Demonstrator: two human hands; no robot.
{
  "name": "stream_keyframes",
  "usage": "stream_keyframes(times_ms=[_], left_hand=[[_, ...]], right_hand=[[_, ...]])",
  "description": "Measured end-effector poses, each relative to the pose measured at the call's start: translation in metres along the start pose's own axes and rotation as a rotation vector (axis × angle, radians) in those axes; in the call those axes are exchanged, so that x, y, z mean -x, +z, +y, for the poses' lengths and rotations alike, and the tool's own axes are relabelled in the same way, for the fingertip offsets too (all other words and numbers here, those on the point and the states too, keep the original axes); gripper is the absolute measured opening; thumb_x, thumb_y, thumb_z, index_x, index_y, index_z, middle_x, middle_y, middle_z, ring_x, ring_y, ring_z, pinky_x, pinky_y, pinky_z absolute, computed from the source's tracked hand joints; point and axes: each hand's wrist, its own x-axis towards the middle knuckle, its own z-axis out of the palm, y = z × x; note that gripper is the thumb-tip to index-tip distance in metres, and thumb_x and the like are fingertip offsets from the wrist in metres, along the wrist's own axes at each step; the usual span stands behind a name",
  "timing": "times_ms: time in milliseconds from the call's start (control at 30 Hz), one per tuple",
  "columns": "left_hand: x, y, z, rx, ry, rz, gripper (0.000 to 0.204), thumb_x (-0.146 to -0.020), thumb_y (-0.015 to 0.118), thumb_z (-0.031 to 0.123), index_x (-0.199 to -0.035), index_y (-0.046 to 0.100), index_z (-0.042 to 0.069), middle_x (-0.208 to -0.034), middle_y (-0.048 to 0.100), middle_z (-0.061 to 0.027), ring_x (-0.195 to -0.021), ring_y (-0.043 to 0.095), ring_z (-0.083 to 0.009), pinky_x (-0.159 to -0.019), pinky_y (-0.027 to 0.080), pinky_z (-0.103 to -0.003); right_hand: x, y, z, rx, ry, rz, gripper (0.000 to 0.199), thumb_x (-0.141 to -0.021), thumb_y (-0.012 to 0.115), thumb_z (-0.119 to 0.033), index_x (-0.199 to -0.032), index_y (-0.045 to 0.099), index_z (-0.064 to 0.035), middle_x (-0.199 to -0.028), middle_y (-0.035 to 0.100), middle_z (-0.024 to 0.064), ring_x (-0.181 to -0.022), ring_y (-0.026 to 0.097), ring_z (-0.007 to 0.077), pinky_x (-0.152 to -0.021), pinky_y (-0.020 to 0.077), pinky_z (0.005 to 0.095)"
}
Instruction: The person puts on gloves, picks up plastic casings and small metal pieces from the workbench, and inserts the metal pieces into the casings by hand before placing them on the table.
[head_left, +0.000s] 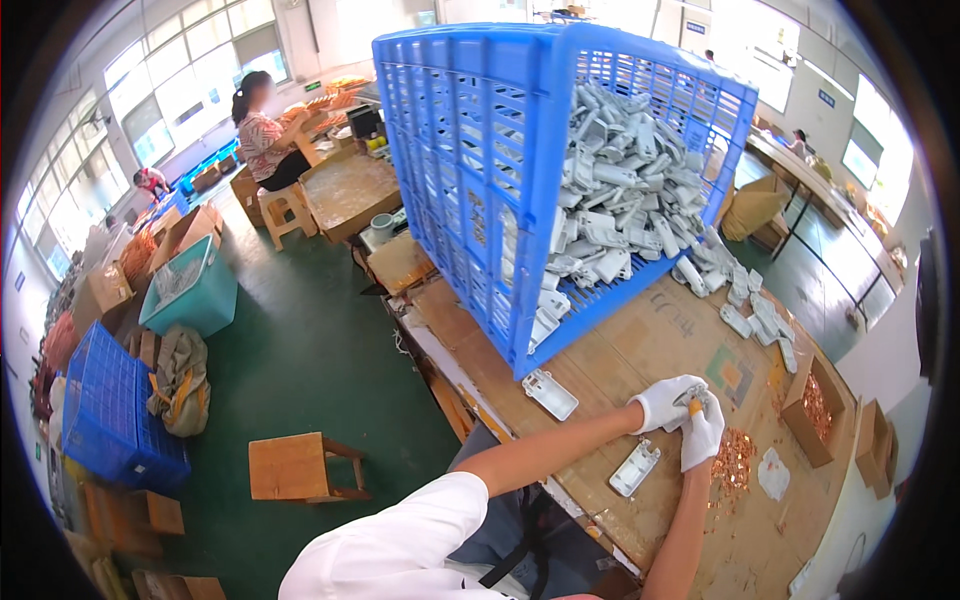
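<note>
Both hands wear white gloves and meet over the cardboard-covered table (610, 350). The fingers of my left hand (664, 402) are closed on a small greyish piece that I cannot make out. My right hand (704, 434) pinches at the same spot, where a small orange-yellow bit (695, 407) shows between the gloves. Left of the right wrist lies a white plastic housing (634, 468), open side up. Another white housing (551, 395) rests farther left by the crate. A loose pile of small copper-coloured parts (735, 458) spreads just right of my right hand.
A big blue crate (545, 200) lies on its side, spilling white plastic housings (625, 180) onto the table. At the right are a cardboard box (815, 412) of copper parts and a crumpled plastic bag (773, 474). A wooden stool (290, 468) stands left; a person (268, 135) sits beyond.
</note>
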Motion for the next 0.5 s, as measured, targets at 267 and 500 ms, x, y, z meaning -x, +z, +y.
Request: stream_keyframes(times_ms=[267,500], left_hand=[[0.000,0.000,0.007,-0.061,0.053,0.004,0.050,-0.086,0.059,-0.001,-0.134,0.051,0.009,-0.116,0.063,-0.0059,-0.097,0.058,-0.0104,-0.080,0.051,-0.027],[0.002,-0.001,0.013,-0.034,-0.024,-0.036,0.047,-0.086,0.060,0.001,-0.131,0.054,0.011,-0.109,0.065,-0.0047,-0.091,0.057,-0.0089,-0.073,0.052,-0.026]], right_hand=[[-0.003,0.000,0.001,0.039,0.002,0.041,0.023,-0.093,0.054,-0.007,-0.114,0.057,0.0018,-0.099,0.061,0.0057,-0.086,0.061,0.0140,-0.071,0.0510,0.0266],[-0.005,0.002,0.013,0.133,-0.096,0.157,0.016,-0.090,0.050,-0.002,-0.103,0.059,0.0007,-0.090,0.059,0.0014,-0.074,0.053,0.0072,-0.061,0.0421,0.0211]])
